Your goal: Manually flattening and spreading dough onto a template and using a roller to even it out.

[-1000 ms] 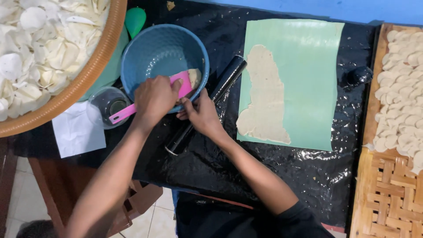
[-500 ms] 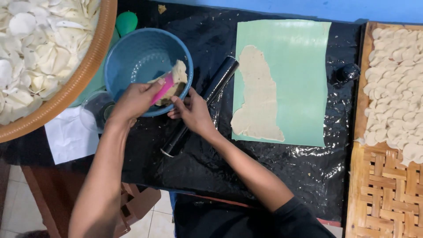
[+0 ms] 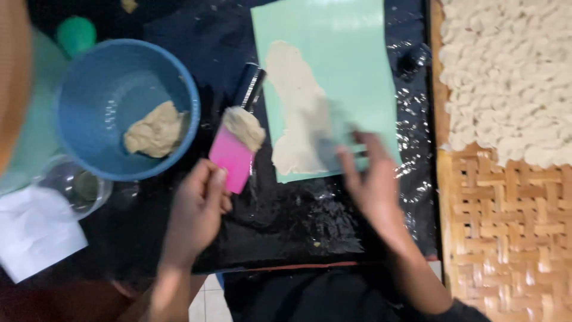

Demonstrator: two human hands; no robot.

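My left hand grips a pink scraper with a lump of beige dough on its far edge, just right of the blue bowl. More dough lies inside the bowl. My right hand, blurred, hovers with fingers apart over the near right corner of the pale green sheet. A flattened strip of dough lies on that sheet. A black rolling pin lies between bowl and sheet, partly behind the scraper.
Black plastic covers the table. A woven bamboo tray at the right carries several small white dough pieces. A glass jar, white paper and a green cap sit at the left.
My left hand has lifted the scraper with a dough lump out of the bowl toward the right. My right hand has left the bowl and moved over the green sheet. The view has moved closer.
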